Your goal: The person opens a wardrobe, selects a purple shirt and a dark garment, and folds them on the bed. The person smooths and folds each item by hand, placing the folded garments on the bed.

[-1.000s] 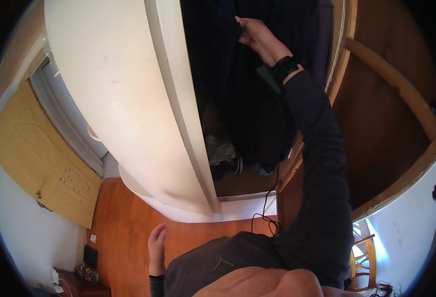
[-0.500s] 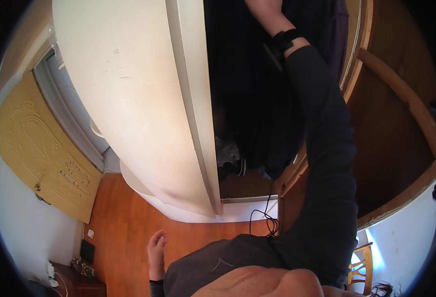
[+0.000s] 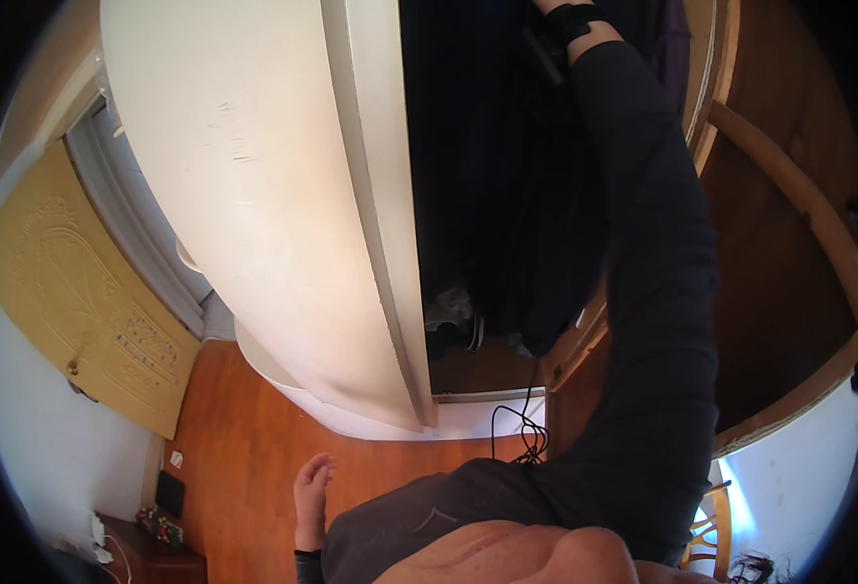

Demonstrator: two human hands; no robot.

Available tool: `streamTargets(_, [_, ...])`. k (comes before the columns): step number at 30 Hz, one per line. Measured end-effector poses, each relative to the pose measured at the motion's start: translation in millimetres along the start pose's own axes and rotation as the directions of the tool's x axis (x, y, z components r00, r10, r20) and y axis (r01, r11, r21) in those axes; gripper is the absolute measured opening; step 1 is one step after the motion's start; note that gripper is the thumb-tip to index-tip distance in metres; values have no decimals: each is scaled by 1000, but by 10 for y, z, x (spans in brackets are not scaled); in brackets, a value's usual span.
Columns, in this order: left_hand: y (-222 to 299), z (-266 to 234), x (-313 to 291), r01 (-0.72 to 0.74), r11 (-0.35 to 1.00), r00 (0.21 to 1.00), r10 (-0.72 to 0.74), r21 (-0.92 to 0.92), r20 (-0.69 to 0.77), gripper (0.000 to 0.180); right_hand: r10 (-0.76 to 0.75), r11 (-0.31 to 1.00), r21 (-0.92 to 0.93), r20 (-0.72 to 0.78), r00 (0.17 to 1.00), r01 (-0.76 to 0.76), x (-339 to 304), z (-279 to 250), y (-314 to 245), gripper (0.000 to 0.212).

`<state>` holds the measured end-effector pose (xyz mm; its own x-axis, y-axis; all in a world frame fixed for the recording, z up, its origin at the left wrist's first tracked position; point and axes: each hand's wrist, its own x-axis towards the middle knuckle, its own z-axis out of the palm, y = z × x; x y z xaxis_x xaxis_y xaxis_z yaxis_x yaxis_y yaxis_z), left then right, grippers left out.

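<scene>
My right arm, in a dark sleeve [image 3: 657, 243], reaches up and forward into the wardrobe. A black watch-like band [image 3: 577, 21] circles its wrist at the top edge, and the hand itself lies outside the picture. Dark clothes [image 3: 507, 175] hang beside the forearm in deep shadow. My left hand [image 3: 312, 492] hangs low at my side above the wooden floor, its fingers loosely bent and nothing visible in them.
A cream wardrobe panel [image 3: 254, 214] stands on the left of the opening. At right, a brown wooden door [image 3: 789, 234] is swung out. Black cable [image 3: 531, 443] lies coiled at the base. Further off are a yellow door [image 3: 88, 292] and a wooden chair [image 3: 716, 530].
My right arm has reached farther up and slightly right, taking the hand out past the top edge. My left hand has barely moved.
</scene>
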<state>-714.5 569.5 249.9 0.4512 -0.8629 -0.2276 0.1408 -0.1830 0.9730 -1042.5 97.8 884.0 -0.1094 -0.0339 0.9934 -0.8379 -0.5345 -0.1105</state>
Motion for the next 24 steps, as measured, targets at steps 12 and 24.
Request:
streamTargets(12, [52, 164, 99, -10, 999, 1000, 10, -33, 13, 30, -117, 906, 381, -188, 975, 182, -648, 255, -248, 34])
streamTargets(24, [16, 309, 294, 5, 1000, 994, -3, -10, 109, 31, 183, 816, 577, -305, 935, 29, -832, 225, -1195, 56])
